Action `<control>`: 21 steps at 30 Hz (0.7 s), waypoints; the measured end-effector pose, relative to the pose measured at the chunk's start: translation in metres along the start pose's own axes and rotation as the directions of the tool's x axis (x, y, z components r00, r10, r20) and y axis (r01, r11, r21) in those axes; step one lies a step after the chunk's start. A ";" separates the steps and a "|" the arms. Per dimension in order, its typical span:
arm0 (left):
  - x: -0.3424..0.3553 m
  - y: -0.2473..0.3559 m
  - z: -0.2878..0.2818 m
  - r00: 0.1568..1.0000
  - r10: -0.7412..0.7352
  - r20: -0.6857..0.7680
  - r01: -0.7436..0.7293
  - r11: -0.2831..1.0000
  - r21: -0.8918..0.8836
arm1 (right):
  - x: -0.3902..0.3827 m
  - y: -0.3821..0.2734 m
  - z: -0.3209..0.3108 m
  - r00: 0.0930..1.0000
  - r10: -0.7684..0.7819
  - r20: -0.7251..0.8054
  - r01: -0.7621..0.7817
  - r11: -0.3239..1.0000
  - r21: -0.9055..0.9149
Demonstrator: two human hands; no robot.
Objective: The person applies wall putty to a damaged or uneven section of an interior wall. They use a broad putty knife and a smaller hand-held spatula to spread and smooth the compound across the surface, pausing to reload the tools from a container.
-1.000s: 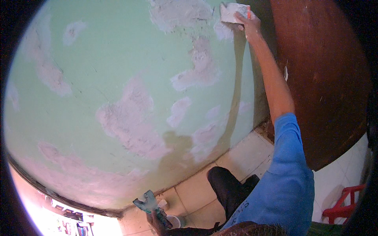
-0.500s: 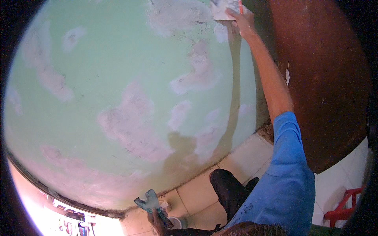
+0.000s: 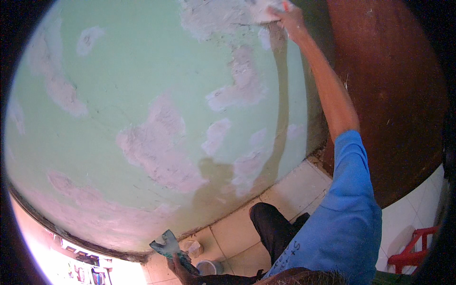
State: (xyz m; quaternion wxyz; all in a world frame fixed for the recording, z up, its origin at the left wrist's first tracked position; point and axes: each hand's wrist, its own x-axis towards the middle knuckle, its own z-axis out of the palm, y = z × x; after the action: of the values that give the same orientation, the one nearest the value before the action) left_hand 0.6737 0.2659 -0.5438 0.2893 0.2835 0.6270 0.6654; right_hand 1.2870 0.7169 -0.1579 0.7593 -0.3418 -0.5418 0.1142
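Observation:
High on the pale green wall, my right hand is closed on a flat, whitish putty knife with an orange-red strip. Its blade lies against a large pale filler patch, and part of it runs out of view at the top. Low down by the wall's base, my left hand grips a teal-grey scraper with a notched-looking, putty-smeared blade tilted upward. A white tub stands on the floor just right of that hand, with a small whitish block or container behind it.
Several more pinkish-white patches mark the wall. A dark brown panel rises on the right. Pale tiles cover the floor, with my bent knee above them. A red plastic stool stands lower right; bright shelving shows lower left.
My right hand and its putty knife have shifted slightly left along the wall. My left hand has moved a little left with the scraper, uncovering more of the tub and the whitish block.

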 end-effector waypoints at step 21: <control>-0.010 0.012 0.018 0.983 0.172 0.066 -0.171 0.985 -0.027 | 0.009 0.013 0.021 0.952 -0.287 0.111 0.307 0.864 -0.400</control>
State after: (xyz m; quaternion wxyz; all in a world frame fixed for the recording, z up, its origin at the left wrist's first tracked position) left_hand 0.6934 0.2694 -0.5313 0.2551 0.3560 0.5831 0.6842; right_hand 1.2738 0.7396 -0.1556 0.6654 -0.4041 -0.6175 -0.1128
